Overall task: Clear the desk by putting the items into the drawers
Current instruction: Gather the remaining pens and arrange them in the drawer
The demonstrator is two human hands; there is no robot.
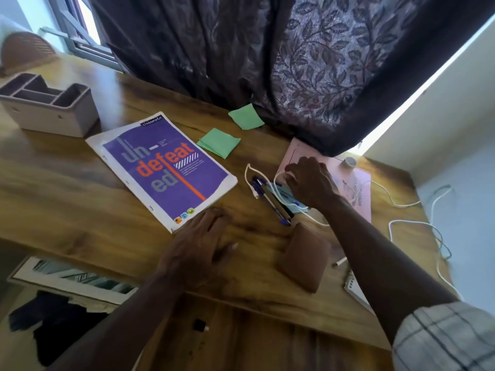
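Observation:
A purple notebook (163, 170) lies on the wooden desk (67, 188). My left hand (203, 245) rests flat on the desk beside the notebook's near corner, fingers spread, holding nothing. My right hand (310, 180) reaches down onto a light blue item (290, 202) and a white cable (250, 178), with its fingers curled over them; whether it grips them is unclear. Blue pens (270, 199) lie just left of that hand. Two green sticky-note pads (219, 142) (246, 116) sit further back. A brown pouch (304, 259) lies near the front edge.
A grey desk organiser (51, 108) stands at the back left. Pink papers (356, 188) and a small tape roll (349, 163) lie at the right, a spiral notepad (356, 290) at the front right. A dark curtain (267, 62) hangs behind. White cables (428, 231) trail off the right edge.

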